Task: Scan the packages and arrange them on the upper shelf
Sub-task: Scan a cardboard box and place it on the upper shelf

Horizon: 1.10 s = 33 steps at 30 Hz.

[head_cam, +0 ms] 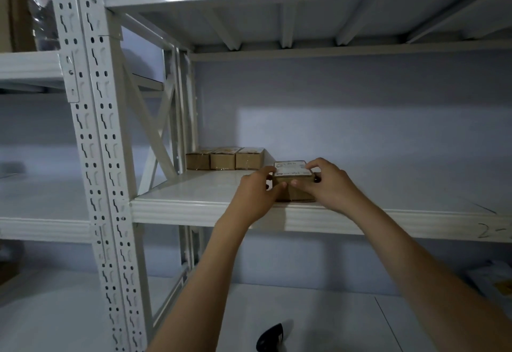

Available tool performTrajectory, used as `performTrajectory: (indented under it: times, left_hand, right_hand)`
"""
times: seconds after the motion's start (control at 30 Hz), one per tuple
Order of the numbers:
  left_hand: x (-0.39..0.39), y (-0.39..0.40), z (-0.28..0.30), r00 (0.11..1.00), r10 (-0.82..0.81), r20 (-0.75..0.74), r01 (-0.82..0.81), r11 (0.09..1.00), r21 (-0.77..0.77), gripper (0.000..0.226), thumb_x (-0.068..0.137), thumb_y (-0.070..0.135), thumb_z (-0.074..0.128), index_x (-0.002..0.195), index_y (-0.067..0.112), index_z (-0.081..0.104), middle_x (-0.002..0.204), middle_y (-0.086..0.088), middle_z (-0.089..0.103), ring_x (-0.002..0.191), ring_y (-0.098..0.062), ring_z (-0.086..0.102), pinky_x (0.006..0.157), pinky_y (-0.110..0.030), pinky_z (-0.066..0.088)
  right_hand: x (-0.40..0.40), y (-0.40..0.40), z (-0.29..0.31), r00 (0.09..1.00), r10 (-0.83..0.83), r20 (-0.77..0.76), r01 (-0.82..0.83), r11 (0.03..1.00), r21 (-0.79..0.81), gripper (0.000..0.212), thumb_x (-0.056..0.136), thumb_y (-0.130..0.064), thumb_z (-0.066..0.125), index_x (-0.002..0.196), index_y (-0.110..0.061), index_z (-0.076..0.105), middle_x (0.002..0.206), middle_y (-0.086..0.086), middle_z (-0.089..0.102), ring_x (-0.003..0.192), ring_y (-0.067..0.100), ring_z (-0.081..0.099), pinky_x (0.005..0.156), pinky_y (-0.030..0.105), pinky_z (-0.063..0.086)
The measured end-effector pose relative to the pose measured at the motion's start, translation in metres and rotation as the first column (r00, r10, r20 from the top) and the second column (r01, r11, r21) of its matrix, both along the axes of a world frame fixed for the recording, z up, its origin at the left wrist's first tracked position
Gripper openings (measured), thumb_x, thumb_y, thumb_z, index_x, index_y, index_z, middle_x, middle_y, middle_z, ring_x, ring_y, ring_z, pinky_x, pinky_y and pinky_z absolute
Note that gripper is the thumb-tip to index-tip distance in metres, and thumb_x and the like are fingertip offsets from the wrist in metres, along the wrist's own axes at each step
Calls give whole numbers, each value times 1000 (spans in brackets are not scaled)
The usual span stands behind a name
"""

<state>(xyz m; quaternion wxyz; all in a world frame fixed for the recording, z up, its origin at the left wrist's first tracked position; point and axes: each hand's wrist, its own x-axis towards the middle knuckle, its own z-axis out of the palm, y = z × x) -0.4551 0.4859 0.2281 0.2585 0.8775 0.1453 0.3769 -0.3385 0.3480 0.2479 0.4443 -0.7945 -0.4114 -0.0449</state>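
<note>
From the head camera, both arms reached up to a white metal shelf point(210, 199). A small cardboard box point(295, 185) with a white label point(292, 169) on top sat near the shelf's front edge, held between the two hands. The left hand point(256, 196) gripped the box's left end, its fingers point(270, 171) curled over the top corner and its thumb pressed on the front face. The right hand point(331, 185) clasped the right end, fingers over the label's far corner and thumb on the front.

Further back and to the left, three boxes point(224, 159) stood touching in a row against the rack's upright. Low in the view, a dark scanner point(270, 338) lay on the white surface point(304, 321) below. Handwritten marks showed on the shelf's front lip at the far right.
</note>
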Motion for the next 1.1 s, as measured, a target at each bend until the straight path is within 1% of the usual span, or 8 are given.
performTrajectory:
  times: [0.13, 0.37, 0.47, 0.53, 0.63, 0.73, 0.97, 1.1]
  left_hand:
    - [24, 25, 15, 989, 57, -136, -42, 993, 106, 39, 95, 28, 58, 132, 18, 57, 121, -1, 65, 104, -22, 62, 85, -25, 43]
    - [58, 67, 28, 973, 101, -209, -70, 986, 148, 29, 93, 8, 55, 121, 14, 54, 118, -7, 63, 108, -23, 60, 82, -24, 43]
    - [73, 80, 33, 941, 197, -276, -104, 942, 319, 43, 89, -1, 46, 128, 14, 54, 120, -10, 63, 112, -28, 58, 90, -32, 48]
    - [84, 89, 34, 891, 264, -369, -112, 916, 385, 61, 85, -3, 41, 141, 21, 41, 131, -10, 54, 124, -33, 49, 100, -43, 45]
    - [93, 97, 40, 780, 392, -487, -162, 879, 448, 72, 88, 0, 40, 151, 32, 22, 151, -6, 26, 138, -39, 22, 108, -58, 27]
    - [97, 104, 47, 730, 435, -527, -165, 860, 483, 68, 93, 5, 37, 152, 33, 20, 158, -8, 13, 144, -38, 10, 110, -65, 16]
    - [117, 125, 44, 658, 491, -570, -202, 845, 495, 70, 93, 9, 40, 154, 34, 16, 163, -5, 7, 149, -34, 2, 112, -71, 7]
    - [128, 138, 48, 621, 515, -591, -176, 826, 535, 69, 95, 15, 41, 154, 36, 13, 163, -1, 9, 149, -35, 5, 109, -74, 10]
  right_hand:
    - [19, 23, 11, 995, -42, 89, 52, 992, -112, 55, 85, -43, 75, 130, -16, 59, 130, 8, 62, 111, 25, 61, 86, 30, 49]
    - [48, 60, 29, 989, -29, 142, 90, 892, -444, 69, 96, -44, 60, 155, -18, 35, 147, 11, 49, 126, 29, 53, 91, 28, 43]
    - [58, 77, 36, 974, -22, 227, 149, 816, -558, 70, 98, -45, 54, 157, -17, 28, 150, 11, 45, 130, 29, 50, 100, 31, 43]
    - [65, 88, 38, 969, -8, 248, 162, 779, -605, 72, 99, -45, 53, 158, -17, 24, 153, 10, 41, 131, 29, 48, 103, 31, 43]
    - [75, 105, 42, 967, 0, 254, 171, 740, -651, 73, 98, -43, 52, 159, -17, 22, 155, 9, 38, 131, 27, 48, 103, 31, 43]
    - [85, 119, 48, 962, 4, 273, 191, 702, -686, 70, 99, -39, 51, 159, -17, 21, 153, 9, 40, 129, 27, 50, 101, 30, 44]
    - [105, 148, 47, 948, 30, 318, 217, 672, -709, 73, 100, -41, 50, 159, -14, 16, 156, 11, 36, 136, 28, 45, 108, 33, 40]
    - [115, 163, 48, 933, 30, 358, 252, 655, -712, 69, 100, -41, 51, 158, -13, 24, 150, 11, 42, 119, 25, 54, 92, 30, 45]
